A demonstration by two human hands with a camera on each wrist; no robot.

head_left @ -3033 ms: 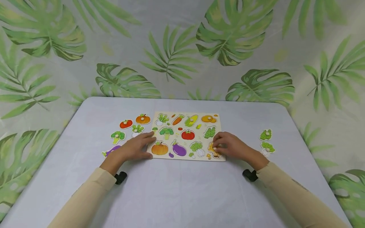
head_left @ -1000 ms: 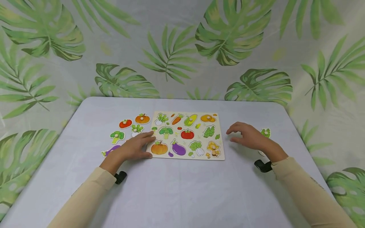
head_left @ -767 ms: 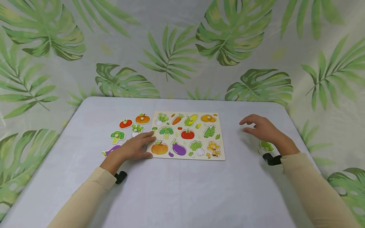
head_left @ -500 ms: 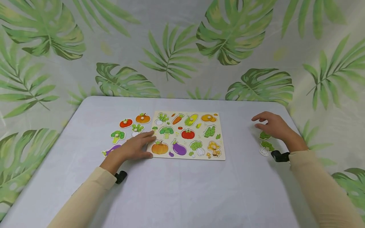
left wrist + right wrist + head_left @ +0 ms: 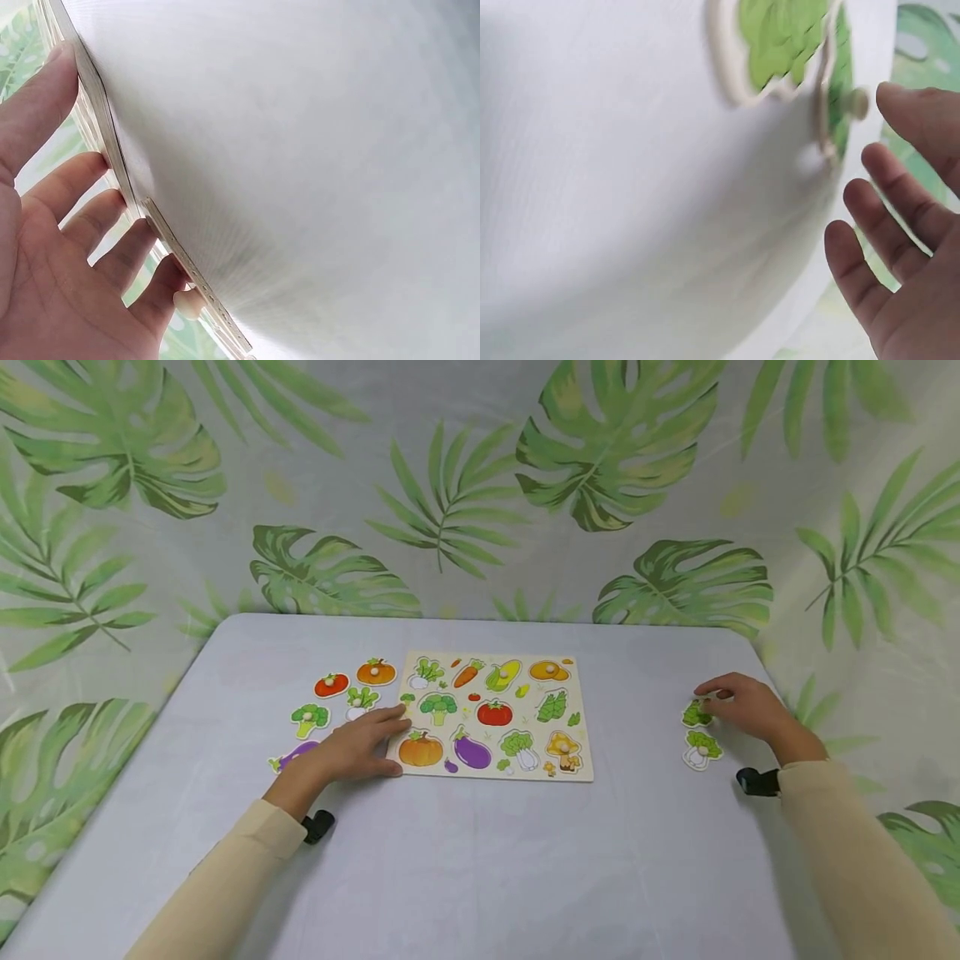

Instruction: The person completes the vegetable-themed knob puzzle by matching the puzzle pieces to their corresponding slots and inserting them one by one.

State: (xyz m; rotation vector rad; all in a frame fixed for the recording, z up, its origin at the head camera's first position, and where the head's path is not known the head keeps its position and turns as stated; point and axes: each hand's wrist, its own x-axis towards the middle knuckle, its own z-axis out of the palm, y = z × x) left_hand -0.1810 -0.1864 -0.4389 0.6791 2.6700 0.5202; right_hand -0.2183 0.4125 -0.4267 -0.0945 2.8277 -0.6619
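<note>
My left hand [image 5: 365, 745] rests with outstretched fingers and thumb against the left edge of a wooden vegetable puzzle board [image 5: 585, 760]. In the left wrist view the fingertips [image 5: 94, 161] touch the board's rim. On the right, my right hand [image 5: 753, 706] hovers over a green leafy vegetable piece [image 5: 693, 714]. Seen from the right wrist, the thumb lies close to that piece's round knob [image 5: 859, 103], with a small gap, and the other fingers are loosely bent. Just in front of it lies a bok choy piece [image 5: 701, 750]. Radish, corn, potato and mushroom pieces [image 5: 562, 745] with knobs sit in the board.
Left of the board lie a tomato piece [image 5: 331, 685], a pumpkin piece [image 5: 377, 672], a broccoli piece [image 5: 309, 718], a white-rooted leafy piece [image 5: 362, 700] and an eggplant piece [image 5: 294, 755], partly behind my left hand. A white cloth covers the table [image 5: 480, 860].
My right hand has let go of the mushroom piece in the board and moved right to the green leafy piece, lowering over it. The left hand has stayed put.
</note>
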